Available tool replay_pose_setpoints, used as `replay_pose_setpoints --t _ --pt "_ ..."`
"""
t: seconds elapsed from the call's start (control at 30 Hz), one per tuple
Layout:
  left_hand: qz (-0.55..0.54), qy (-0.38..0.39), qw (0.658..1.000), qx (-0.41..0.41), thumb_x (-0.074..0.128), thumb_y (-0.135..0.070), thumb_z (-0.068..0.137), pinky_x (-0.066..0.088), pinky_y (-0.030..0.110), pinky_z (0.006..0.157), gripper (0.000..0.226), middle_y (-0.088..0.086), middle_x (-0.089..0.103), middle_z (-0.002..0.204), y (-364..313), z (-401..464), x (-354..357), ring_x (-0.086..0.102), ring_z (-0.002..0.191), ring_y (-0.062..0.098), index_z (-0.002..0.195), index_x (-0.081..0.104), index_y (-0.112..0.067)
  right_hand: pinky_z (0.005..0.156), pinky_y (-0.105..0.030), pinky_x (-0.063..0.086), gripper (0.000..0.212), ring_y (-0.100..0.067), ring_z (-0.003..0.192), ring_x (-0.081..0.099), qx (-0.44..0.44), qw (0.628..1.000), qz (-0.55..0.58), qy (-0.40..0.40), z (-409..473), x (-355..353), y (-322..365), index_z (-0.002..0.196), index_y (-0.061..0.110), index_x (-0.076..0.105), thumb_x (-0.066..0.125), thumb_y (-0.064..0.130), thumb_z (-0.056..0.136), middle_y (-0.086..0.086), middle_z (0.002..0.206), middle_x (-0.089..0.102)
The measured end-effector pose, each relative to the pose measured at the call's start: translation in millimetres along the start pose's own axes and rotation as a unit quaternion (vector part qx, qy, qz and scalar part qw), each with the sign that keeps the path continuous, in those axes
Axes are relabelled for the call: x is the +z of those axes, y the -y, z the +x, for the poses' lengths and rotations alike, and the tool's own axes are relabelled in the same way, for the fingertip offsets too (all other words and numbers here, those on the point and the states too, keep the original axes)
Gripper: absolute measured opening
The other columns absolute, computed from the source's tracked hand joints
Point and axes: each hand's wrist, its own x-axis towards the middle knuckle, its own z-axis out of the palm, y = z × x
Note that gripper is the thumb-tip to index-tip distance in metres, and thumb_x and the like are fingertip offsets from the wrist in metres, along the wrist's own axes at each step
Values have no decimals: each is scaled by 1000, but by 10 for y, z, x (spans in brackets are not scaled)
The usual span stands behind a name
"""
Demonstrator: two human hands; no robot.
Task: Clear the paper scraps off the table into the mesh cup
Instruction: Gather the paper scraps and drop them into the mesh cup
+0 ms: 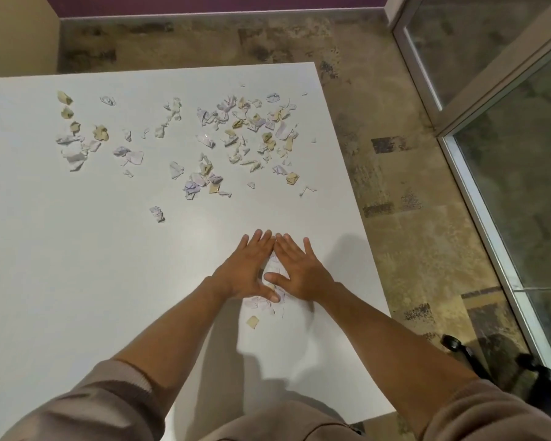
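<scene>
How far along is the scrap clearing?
Early. Nothing visibly binned; no mesh cup clearly in view. In hand: left hand and right hand lie flat, fingertips meeting, corralling a small pile of white paper scraps. Left: most torn white and tan scraps remain scattered across the white table.

Floor (411, 218): mottled tan and grey, with dark rectangular patches. Baseboard (220, 14): pale strip below a purple wall (204, 0), far edge. Cabinet side (16, 33): beige panel, upper left. Glass door (506, 128): metal-framed panes, right side. Chair base (465, 351): black, with castors, lower right on the floor.
</scene>
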Motion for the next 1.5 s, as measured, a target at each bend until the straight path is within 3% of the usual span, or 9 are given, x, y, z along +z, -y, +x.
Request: replay_pose_setpoints --t 0.2,0.47,0.57,0.73,0.9,1.0,1.23,1.33,1.5 --pt "-12 17 999 39 59 -88 58 -16 22 116 135 -4 -6 163 -28 -240 114 -23 144 2 154 -8 -22 121 -44 1 79 -16 150 2 -26 999 28 24 -195 89 82 154 10 13 31 61 96 -4 162 11" --pt "-5 27 999 46 64 -69 75 -16 20 115 117 -6 -8 160 -159 -692 389 -17 147 8 154 -4 -19 121 -43 7 75 -16 149 8 -60 995 69 28 -657 263 301 153 13 20 28 61 96 -3 161 19" --pt "-29 0 999 13 70 -53 81 -4 23 120 105 -6 3 162 -215 -810 395 -5 150 14 155 1 -23 121 -38 14 72 -10 148 10 -27 991 130 -11 -787 260 368 151 13 24 35 58 96 -1 159 24" --pt "-40 -55 993 -92 76 -37 80 8 24 117 112 -14 -11 159 -262 -1007 434 -5 149 10 151 -10 -34 115 -30 27 76 -23 141 33 125 986 77 -76 -980 300 415 151 16 27 55 51 89 -7 153 36" --pt "36 -70 989 -127 78 -22 76 46 36 99 99 3 22 158 -406 -963 402 35 133 28 154 17 -25 97 -35 45 89 -30 119 45 178 978 91 -63 -982 363 616 146 7 36 75 45 76 -14 134 47" --pt "19 -55 986 -153 73 -11 77 54 37 80 83 1 34 141 -485 -887 378 40 117 26 147 30 -24 96 -39 47 85 -37 109 51 175 975 109 -78 -867 346 707 138 -3 44 85 27 69 -21 122 52" --pt "-91 -98 975 -179 61 -6 88 46 27 82 33 7 49 122 -556 -762 359 56 102 26 120 60 -10 95 -33 41 48 -27 108 49 181 979 90 -10 -592 264 800 127 9 46 64 12 83 -10 118 47" --pt "-127 -134 963 -194 57 -4 86 40 23 70 8 7 57 101 -616 -717 346 55 84 22 89 65 -7 89 -34 45 32 -26 101 52 191 974 115 -27 -524 252 833 119 13 53 53 10 87 -10 109 52" --pt "-257 -176 924 -224 59 -7 88 39 32 56 22 14 63 65 -708 -627 318 43 58 18 66 62 -1 83 -32 47 18 -22 98 55 219 957 186 -40 -424 219 857 105 15 61 51 19 91 -6 100 64"
